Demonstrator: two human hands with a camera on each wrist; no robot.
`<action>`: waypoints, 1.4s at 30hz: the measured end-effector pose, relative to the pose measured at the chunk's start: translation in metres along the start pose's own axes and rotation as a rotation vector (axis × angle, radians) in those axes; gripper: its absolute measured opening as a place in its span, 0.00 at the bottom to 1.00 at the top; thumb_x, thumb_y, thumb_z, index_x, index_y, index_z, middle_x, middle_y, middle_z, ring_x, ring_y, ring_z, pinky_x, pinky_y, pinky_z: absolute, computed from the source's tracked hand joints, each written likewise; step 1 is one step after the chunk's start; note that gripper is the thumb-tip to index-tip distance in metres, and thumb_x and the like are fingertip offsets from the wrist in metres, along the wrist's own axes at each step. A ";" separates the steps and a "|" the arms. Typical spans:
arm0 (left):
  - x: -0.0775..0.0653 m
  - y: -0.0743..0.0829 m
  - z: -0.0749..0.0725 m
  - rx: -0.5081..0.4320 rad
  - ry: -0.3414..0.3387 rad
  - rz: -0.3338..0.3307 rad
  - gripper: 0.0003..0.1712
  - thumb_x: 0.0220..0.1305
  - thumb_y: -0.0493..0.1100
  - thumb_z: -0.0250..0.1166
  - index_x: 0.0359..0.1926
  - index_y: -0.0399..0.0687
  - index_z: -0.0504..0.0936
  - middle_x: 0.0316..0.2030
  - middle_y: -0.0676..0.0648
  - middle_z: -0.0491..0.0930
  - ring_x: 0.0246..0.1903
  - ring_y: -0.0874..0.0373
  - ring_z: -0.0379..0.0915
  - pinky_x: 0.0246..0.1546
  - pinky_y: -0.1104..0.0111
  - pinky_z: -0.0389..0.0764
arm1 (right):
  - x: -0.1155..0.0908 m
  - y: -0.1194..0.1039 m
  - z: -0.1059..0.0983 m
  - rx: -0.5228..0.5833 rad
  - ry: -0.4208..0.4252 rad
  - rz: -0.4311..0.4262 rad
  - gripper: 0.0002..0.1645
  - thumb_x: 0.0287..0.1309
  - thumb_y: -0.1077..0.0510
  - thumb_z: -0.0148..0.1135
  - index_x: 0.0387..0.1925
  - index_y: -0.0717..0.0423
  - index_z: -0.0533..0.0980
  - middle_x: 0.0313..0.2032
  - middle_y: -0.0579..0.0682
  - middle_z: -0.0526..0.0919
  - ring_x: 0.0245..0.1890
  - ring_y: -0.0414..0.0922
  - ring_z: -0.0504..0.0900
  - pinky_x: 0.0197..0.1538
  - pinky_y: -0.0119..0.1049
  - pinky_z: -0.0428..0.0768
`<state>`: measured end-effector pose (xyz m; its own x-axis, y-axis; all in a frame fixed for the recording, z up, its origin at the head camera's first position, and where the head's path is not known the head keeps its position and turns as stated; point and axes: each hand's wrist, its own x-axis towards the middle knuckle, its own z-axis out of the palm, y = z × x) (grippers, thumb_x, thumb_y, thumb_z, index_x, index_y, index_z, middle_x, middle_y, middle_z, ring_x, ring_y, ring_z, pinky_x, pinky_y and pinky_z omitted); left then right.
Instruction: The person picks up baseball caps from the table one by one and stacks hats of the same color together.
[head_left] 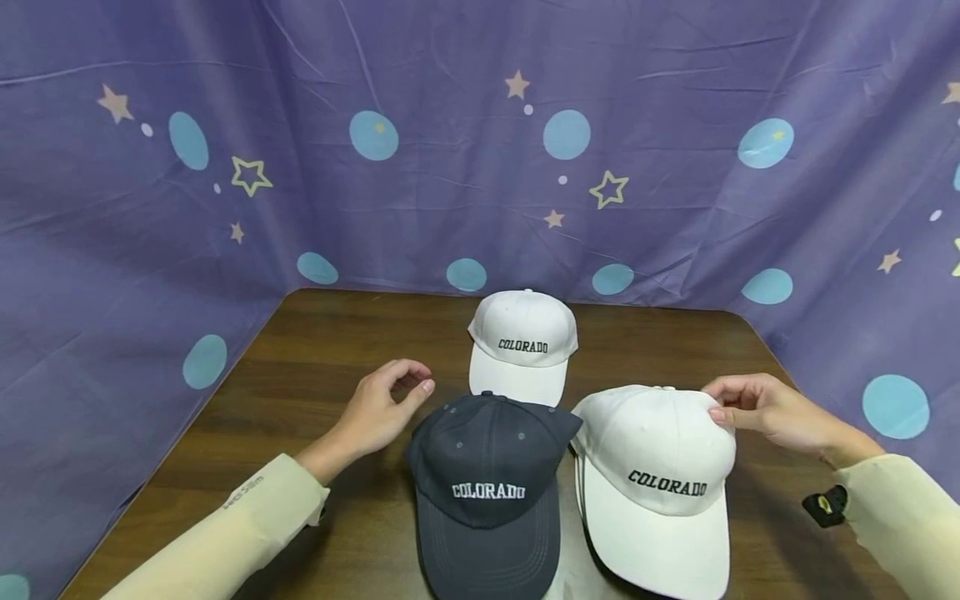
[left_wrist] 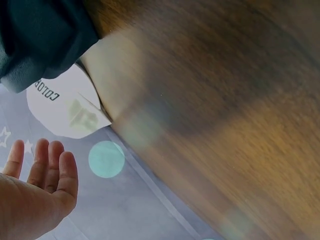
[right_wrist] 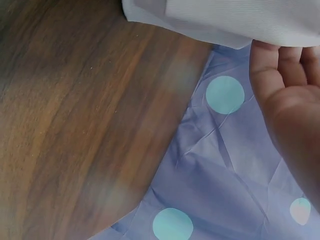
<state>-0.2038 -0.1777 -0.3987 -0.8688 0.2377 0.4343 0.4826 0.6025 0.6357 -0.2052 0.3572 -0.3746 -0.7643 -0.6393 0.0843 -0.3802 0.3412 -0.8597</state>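
Three baseball caps marked COLORADO show in the head view, brims towards me. My right hand (head_left: 776, 417) grips the crown of the near white cap (head_left: 660, 450) at its right side, thumb in front. In the right wrist view the fingers (right_wrist: 267, 70) meet the edge of the white fabric (right_wrist: 215, 20). My left hand (head_left: 386, 408) hovers with nothing in it, fingers loosely bent, left of the dark navy cap (head_left: 491, 458). The left wrist view shows that hand (left_wrist: 40, 195) apart from the dark cap (left_wrist: 42, 37). Behind sits a smaller-looking white cap (head_left: 523, 333).
The caps are on a brown wooden table (head_left: 360, 325) with rounded far corners. A purple curtain (head_left: 465, 208) with stars and blue dots hangs around its back and sides. The dark cap's crown overlaps the far cap's brim in the head view.
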 end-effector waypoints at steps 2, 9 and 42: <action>0.000 -0.001 0.000 0.000 -0.002 0.000 0.12 0.67 0.51 0.60 0.44 0.50 0.78 0.38 0.54 0.77 0.39 0.61 0.72 0.43 0.56 0.76 | 0.001 0.001 0.002 -0.017 0.020 0.005 0.12 0.63 0.68 0.55 0.47 0.60 0.76 0.37 0.56 0.82 0.36 0.48 0.81 0.36 0.40 0.81; 0.000 -0.001 0.001 -0.003 -0.003 -0.003 0.11 0.66 0.51 0.60 0.44 0.50 0.78 0.38 0.54 0.77 0.39 0.62 0.72 0.43 0.55 0.76 | 0.004 0.009 0.008 -0.086 0.109 0.016 0.13 0.62 0.65 0.59 0.49 0.59 0.76 0.36 0.53 0.82 0.35 0.45 0.80 0.34 0.39 0.81; -0.004 -0.004 -0.002 0.011 -0.012 -0.012 0.12 0.67 0.52 0.59 0.44 0.51 0.78 0.38 0.54 0.78 0.40 0.61 0.72 0.44 0.54 0.76 | 0.034 -0.044 -0.001 -0.398 0.264 0.073 0.12 0.66 0.55 0.57 0.49 0.49 0.77 0.42 0.47 0.82 0.41 0.44 0.81 0.39 0.30 0.79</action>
<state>-0.2019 -0.1827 -0.4015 -0.8758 0.2395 0.4192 0.4711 0.6135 0.6337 -0.2149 0.3206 -0.3335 -0.8828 -0.4247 0.2005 -0.4513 0.6487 -0.6129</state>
